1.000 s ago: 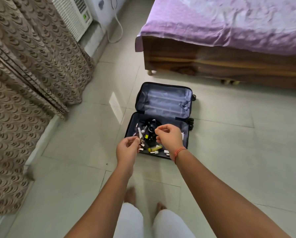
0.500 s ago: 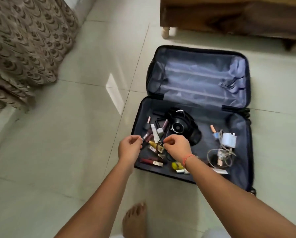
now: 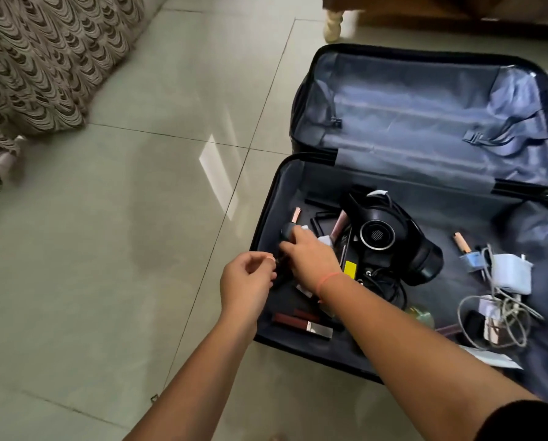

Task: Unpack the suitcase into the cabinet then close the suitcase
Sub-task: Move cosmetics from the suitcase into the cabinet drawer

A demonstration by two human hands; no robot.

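The dark suitcase (image 3: 268, 198) lies open on the floor, its grey-lined lid (image 3: 425, 109) flat at the back. Its near half holds black headphones (image 3: 390, 237), lipstick tubes (image 3: 301, 323), white chargers with tangled cables (image 3: 508, 281) and other small cosmetics. My right hand (image 3: 311, 259) reaches into the left end, fingers curled on a dark round-capped cosmetic (image 3: 286, 232). My left hand (image 3: 247, 281) hovers over the suitcase's left rim, fingers curled, thumb against forefinger, beside a small dark tube; whether it holds it is unclear.
A patterned curtain (image 3: 43, 58) hangs at the upper left. A wooden bed frame with a pale leg (image 3: 331, 25) stands just behind the suitcase. Pale floor tiles (image 3: 123, 249) stretch to the left and in front. No cabinet is in view.
The view has closed in on the suitcase. My right hand has moved left onto the cosmetics at the suitcase's left end. My left hand has stayed at the left rim.
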